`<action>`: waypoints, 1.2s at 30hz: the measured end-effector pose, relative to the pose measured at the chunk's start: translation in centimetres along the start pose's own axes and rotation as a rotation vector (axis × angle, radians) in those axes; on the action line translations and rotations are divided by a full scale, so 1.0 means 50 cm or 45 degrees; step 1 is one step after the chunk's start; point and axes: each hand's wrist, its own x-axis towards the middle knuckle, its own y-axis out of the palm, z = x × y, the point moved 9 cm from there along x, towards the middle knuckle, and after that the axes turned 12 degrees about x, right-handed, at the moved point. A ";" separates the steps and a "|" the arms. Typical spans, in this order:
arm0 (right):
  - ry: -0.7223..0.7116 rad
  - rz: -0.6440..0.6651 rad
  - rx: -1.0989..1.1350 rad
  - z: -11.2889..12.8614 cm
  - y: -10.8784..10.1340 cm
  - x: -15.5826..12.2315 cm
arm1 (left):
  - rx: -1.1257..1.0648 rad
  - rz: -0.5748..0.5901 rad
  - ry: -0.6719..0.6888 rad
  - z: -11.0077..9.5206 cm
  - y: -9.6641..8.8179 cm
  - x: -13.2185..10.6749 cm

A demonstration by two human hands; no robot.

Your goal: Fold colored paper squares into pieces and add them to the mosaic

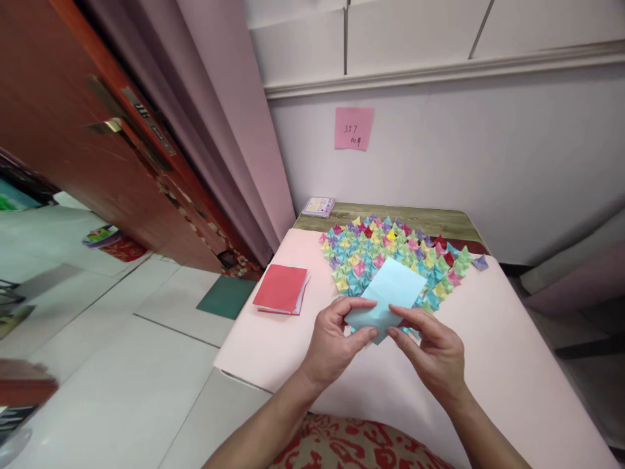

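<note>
Light-blue paper (394,286), plain and matte, held aloft over the near edge of a spread of small folded pieces (390,247). Oblong outline, tilted, far end leaning right, one corner pointing near. Faint dents around the grip; number of layers cannot be told.

Handling, by judgement: next to no weight, thin, crisp enough to stand out flat from the grip, yet easily creased or torn. Little slip against dry skin. Best taken by the edges, lightly, thumbs close to any fold line; a hard pinch mid-face would likely leave marks.

Left hand (334,335): clamped on the paper's left, near part, thumb and forefinger showing on the upper face. Right hand (437,348): clamped on the right, near part likewise, its thumb just beside the left one, a narrow gap between. Remaining fingers largely hidden.

Beyond: folded pieces in blue, green, yellow, pink and purple, crowded together, points up. One purple piece (481,262) at the far right fringe. All on a pink table cover (498,345). Left: red-topped paper stack (280,288), edges uneven. Far left: small stack of printed cards (319,207).
</note>
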 end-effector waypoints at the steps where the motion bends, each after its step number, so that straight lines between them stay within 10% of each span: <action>1: 0.045 -0.002 0.023 -0.009 -0.001 0.001 | -0.013 0.009 -0.001 -0.002 0.001 -0.001; 12: 0.078 -0.157 -0.068 -0.002 -0.014 -0.002 | 0.083 -0.139 0.030 -0.028 -0.023 -0.008; 21: -0.169 -0.237 -0.127 0.052 -0.025 -0.009 | 0.530 -0.430 0.769 -0.116 -0.046 -0.051; 26: -0.356 -0.329 -0.476 0.073 -0.034 -0.024 | 0.305 -0.394 0.214 -0.041 -0.060 -0.025; 31: -0.659 -0.172 -0.806 0.084 0.016 -0.042 | -0.515 0.165 -0.327 0.034 0.070 -0.019; 36: -0.711 -0.062 -0.830 0.064 0.043 -0.063 | -0.756 -0.033 -0.443 0.056 0.077 -0.018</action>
